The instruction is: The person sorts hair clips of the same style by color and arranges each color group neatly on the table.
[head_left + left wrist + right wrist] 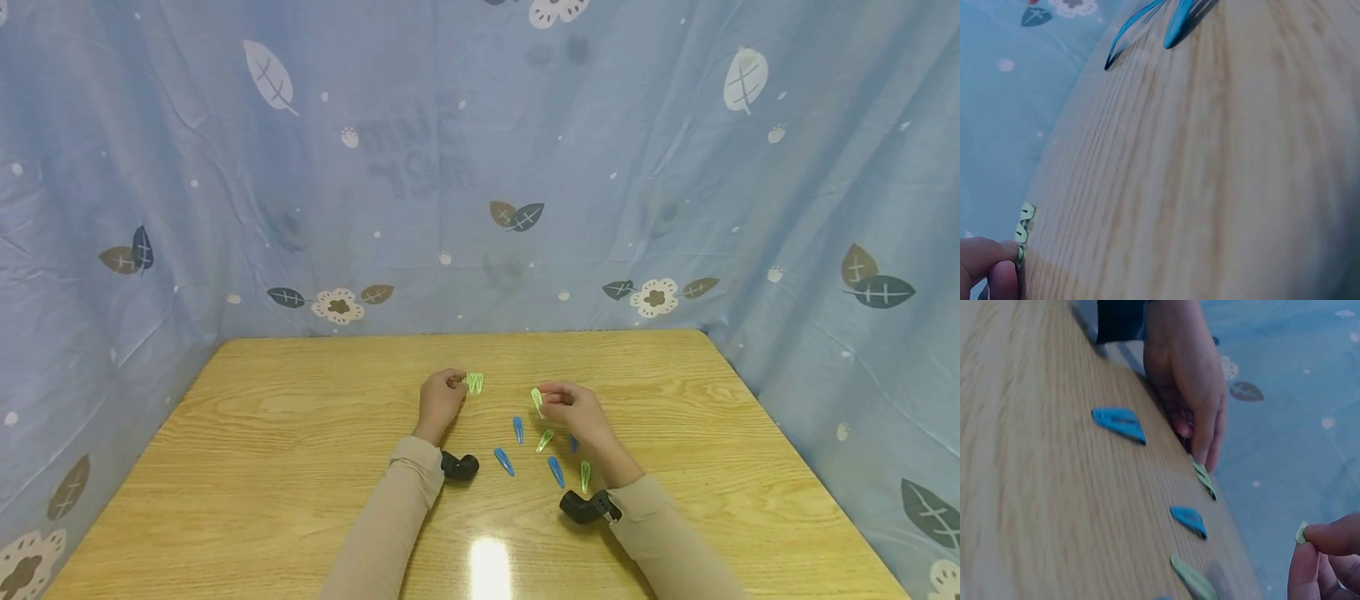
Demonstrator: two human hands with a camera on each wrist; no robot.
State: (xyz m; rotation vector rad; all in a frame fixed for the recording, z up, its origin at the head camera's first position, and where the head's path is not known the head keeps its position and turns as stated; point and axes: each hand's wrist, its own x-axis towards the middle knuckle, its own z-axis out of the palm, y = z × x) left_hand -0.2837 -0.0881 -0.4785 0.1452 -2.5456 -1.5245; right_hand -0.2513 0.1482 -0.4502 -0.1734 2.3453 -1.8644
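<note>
Glossy wood-grain tabletop (300, 467); smooth clips (1116, 417); matt cloth curtain (450, 242).

The right hand (1335, 544) pinched a small green clip (1301, 532). The left hand (1188, 375) held the end of some green clips in a row (1204, 478) on the wooden table (1035, 456). Blue clips (1119, 422) and another green clip (1193, 579) lay nearby.

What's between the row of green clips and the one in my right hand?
In the head view, only bare tabletop lies between the green row and the held clip; a blue clip sits nearer you.
</note>
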